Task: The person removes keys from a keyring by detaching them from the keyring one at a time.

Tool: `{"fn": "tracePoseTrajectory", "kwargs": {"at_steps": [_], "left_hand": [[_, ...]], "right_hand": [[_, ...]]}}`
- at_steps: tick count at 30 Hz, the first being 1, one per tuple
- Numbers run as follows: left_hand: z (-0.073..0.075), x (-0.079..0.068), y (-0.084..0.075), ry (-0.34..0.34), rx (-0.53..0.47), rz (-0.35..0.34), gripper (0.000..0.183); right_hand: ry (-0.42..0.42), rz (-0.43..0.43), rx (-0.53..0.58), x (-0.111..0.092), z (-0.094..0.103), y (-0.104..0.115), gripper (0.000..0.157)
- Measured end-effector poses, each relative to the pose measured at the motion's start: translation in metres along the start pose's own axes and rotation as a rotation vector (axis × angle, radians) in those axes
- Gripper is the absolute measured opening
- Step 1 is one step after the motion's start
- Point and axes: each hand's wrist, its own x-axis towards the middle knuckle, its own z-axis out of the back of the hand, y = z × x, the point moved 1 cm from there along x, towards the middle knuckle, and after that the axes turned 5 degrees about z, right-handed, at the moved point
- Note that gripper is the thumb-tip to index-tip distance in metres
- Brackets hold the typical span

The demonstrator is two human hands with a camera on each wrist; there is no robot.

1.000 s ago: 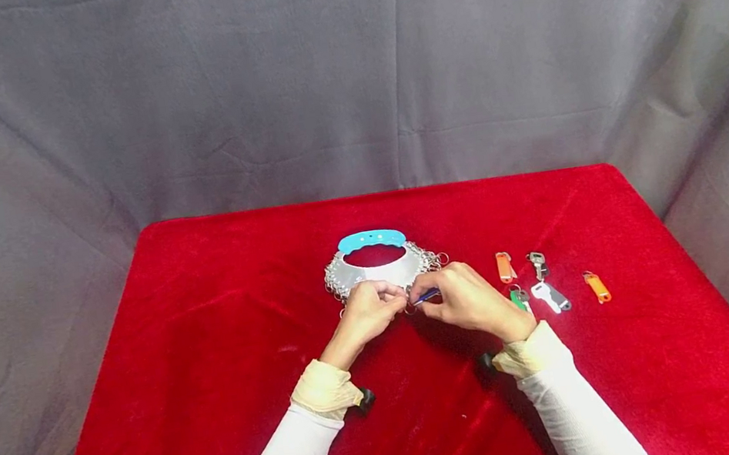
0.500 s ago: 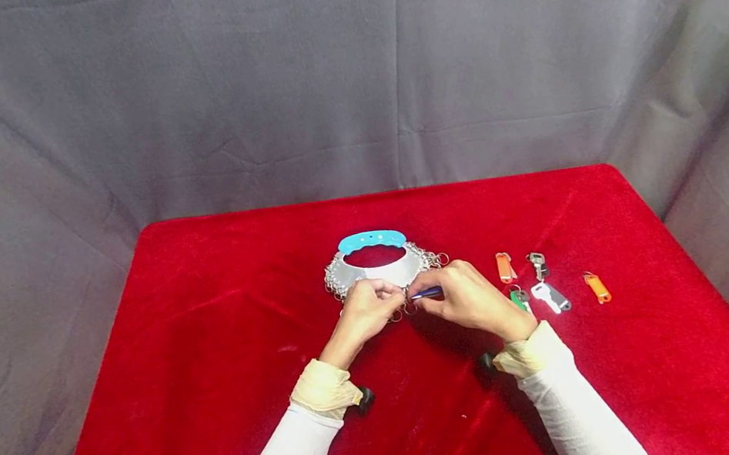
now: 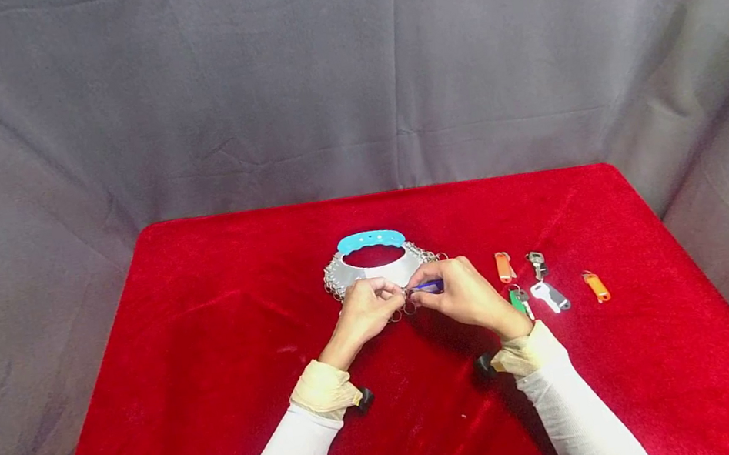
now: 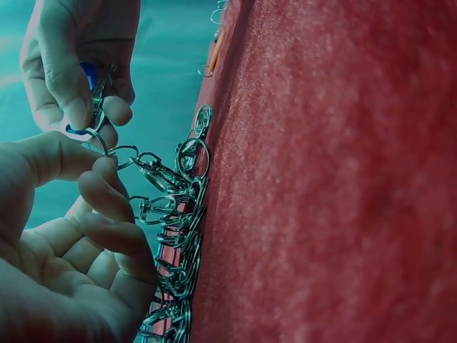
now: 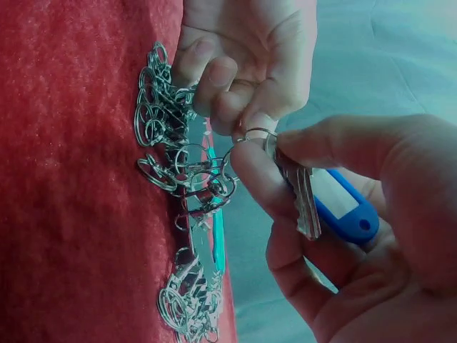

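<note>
A silver plate (image 3: 377,275) with a blue grip (image 3: 370,240) and an oval opening lies mid-table, its edge fringed with metal clasps and split rings (image 5: 171,114). At its near edge, my left hand (image 3: 367,309) pinches one split ring (image 4: 95,140) between thumb and index finger. Opposite, my right hand (image 3: 465,293) pinches a silver key (image 5: 303,196) together with a blue key tag (image 5: 351,211) that has a white label. The top of the key is at the ring, partly covered by my right thumb. My fingertips nearly meet there.
Right of my hands lie an orange key tag (image 3: 505,267), a key (image 3: 537,264), a green tag with a key (image 3: 519,300), a white key-shaped piece with a grey end (image 3: 550,297) and another orange tag (image 3: 597,286). Grey curtains (image 3: 343,75) surround the red-covered table (image 3: 231,371).
The blue tag has turned and risen slightly in my right fingers, showing more of its side. My left hand holds nearly the same place at the plate's edge.
</note>
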Motion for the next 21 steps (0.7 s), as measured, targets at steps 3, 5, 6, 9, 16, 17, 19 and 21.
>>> {"fn": "tracePoseTrajectory", "kwargs": {"at_steps": [3, 5, 6, 9, 16, 17, 19, 21], "left_hand": [[-0.0008, 0.0006, 0.0008, 0.001, 0.000, -0.016, 0.012], [-0.0014, 0.0010, 0.0017, 0.005, -0.007, -0.024, 0.012], [-0.0016, 0.0010, 0.0020, 0.010, -0.017, -0.027, 0.012], [-0.0019, 0.0004, 0.0010, 0.020, -0.027, -0.049, 0.011], [-0.0013, -0.0009, -0.0015, 0.022, -0.019, -0.101, 0.012], [-0.0013, -0.0009, -0.0017, 0.030, -0.027, -0.105, 0.013], [-0.0012, -0.0009, -0.0015, 0.039, -0.030, -0.116, 0.014], [-0.0014, -0.0008, -0.0016, 0.054, -0.029, -0.116, 0.014]], "right_hand": [[-0.016, -0.017, -0.004, 0.0001, 0.0000, -0.0003, 0.009], [-0.028, -0.025, -0.013, 0.0004, 0.0004, 0.0009, 0.008], [-0.034, -0.027, -0.020, 0.0005, 0.0002, 0.0007, 0.008], [-0.059, -0.032, -0.033, 0.0007, -0.0003, 0.0016, 0.008], [-0.116, -0.105, 0.049, 0.0018, -0.0039, 0.0021, 0.008], [-0.116, -0.121, 0.082, 0.0021, -0.0039, 0.0030, 0.008], [-0.112, -0.145, 0.150, 0.0026, -0.0040, 0.0036, 0.008], [-0.106, -0.152, 0.175, 0.0025, -0.0032, 0.0035, 0.008]]}}
